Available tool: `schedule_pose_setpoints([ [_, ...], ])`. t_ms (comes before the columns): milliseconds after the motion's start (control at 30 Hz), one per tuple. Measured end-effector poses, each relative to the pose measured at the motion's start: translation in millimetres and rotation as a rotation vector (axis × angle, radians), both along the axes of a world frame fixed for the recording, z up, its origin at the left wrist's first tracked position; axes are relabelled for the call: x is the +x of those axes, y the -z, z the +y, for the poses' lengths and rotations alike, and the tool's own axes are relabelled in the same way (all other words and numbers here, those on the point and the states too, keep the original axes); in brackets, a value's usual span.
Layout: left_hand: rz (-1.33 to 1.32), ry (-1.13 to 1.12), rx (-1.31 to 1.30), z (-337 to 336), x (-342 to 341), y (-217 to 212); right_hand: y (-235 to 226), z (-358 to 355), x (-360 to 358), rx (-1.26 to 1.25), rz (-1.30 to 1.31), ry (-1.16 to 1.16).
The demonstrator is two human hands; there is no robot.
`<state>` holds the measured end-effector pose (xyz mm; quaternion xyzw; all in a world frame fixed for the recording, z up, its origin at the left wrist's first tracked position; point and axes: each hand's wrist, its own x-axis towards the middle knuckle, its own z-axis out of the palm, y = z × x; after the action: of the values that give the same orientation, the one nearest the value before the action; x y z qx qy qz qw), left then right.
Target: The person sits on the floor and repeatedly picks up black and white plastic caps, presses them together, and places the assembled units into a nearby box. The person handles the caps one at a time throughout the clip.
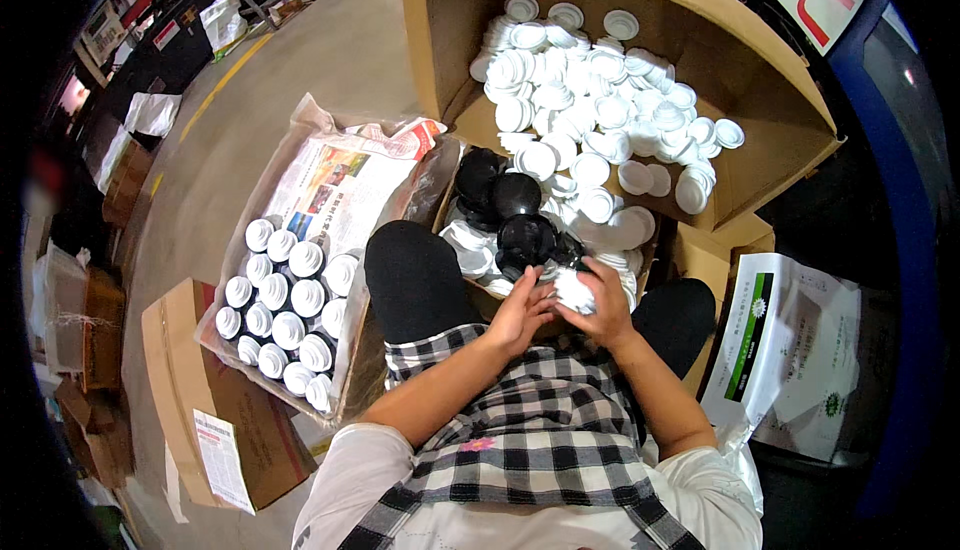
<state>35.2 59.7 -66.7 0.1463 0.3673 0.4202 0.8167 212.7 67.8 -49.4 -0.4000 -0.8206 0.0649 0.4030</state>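
Observation:
A white plastic piece (573, 291), round and lid-like, is between my two hands above my lap. My right hand (606, 302) is closed around its right side. From the left, my left hand (522, 312) presses its curved fingers to the same piece; their exact grip is partly hidden. Just beyond my hands, shiny black round caps (516, 194) lie heaped on white ones in an open carton between my knees. To my left, a lined tray (350, 365) holds rows of white stepped caps (288, 330) with dark parts beneath them.
A large cardboard box (760, 80) tipped toward me spills a pile of white round lids (610, 110). Newspaper (335, 180) covers the tray's far part. An open brown carton (215, 390) stands left of the tray. At my right is a white printed package (790, 340).

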Motion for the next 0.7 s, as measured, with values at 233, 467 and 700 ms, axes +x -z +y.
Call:
schedule_pose_setpoints([
  [233, -0.201, -0.123, 0.159, 20, 22, -8, -4, -13, -7, 0.077, -0.066, 0.020],
  [467, 0.307, -0.442, 0.367, 28, 8, -17, -3, -15, -3, -0.378, 0.377, 0.134],
  [700, -0.728, -0.058, 0.174, 18, -36, -44, -26, 0, -4, -1.118, 1.574, -0.327],
])
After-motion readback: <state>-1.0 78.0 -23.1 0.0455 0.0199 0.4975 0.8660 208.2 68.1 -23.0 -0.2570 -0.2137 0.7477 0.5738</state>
